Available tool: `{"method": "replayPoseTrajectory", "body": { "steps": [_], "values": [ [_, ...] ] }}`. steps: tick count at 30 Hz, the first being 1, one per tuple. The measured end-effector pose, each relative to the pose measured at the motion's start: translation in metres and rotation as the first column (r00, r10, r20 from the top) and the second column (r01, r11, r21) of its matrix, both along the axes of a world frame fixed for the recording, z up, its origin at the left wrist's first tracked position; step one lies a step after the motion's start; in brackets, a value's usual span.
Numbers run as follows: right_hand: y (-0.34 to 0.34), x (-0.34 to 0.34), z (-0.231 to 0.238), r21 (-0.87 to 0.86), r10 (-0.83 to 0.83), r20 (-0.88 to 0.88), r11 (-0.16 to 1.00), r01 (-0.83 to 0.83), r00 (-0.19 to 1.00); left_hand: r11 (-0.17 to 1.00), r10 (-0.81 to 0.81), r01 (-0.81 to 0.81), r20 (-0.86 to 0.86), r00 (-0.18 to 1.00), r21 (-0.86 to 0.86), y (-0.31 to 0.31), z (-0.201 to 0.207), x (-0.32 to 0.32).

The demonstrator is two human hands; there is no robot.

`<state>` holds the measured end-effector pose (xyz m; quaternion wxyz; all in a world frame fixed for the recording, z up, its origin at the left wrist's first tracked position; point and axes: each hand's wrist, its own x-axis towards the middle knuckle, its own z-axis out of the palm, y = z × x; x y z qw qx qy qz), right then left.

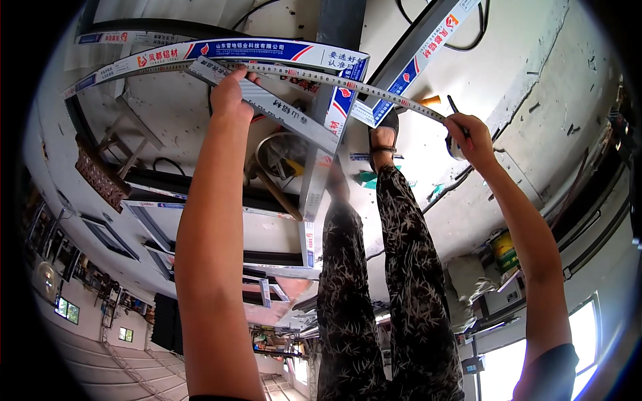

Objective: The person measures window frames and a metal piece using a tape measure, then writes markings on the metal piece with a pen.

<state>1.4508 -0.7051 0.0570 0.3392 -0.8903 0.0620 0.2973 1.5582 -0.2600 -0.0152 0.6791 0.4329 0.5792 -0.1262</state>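
My left hand is closed around the upper end of a grey aluminium profile, its fingertips at the tape. This profile slants down to the right against a window frame covered in blue, white and red film. A pulled-out tape measure blade runs along the frame, past my left fingers, to my right hand. That hand is closed on the tape measure case, mostly hidden by the fingers. A dark pen also sticks out between its fingers.
Another filmed profile slants at the upper right. Below the frame are a stool, a round container with a wooden handle, and more frames. My legs stand beside the frame. Black cables and scraps lie on the floor.
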Motion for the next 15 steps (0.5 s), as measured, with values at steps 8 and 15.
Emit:
{"method": "replayPoseTrajectory", "body": {
  "steps": [8,15],
  "values": [
    [-0.047,-0.029,-0.058,0.048,-0.121,0.013,0.992,0.121,0.993,0.975,0.126,-0.091,0.169,0.977,-0.201,0.011,-0.03,-0.017],
    [-0.028,-0.008,-0.05,0.062,0.01,0.01,0.998,-0.011,1.0,0.99,0.137,-0.138,0.059,0.989,0.008,-0.01,0.013,-0.007]
  ]
}}
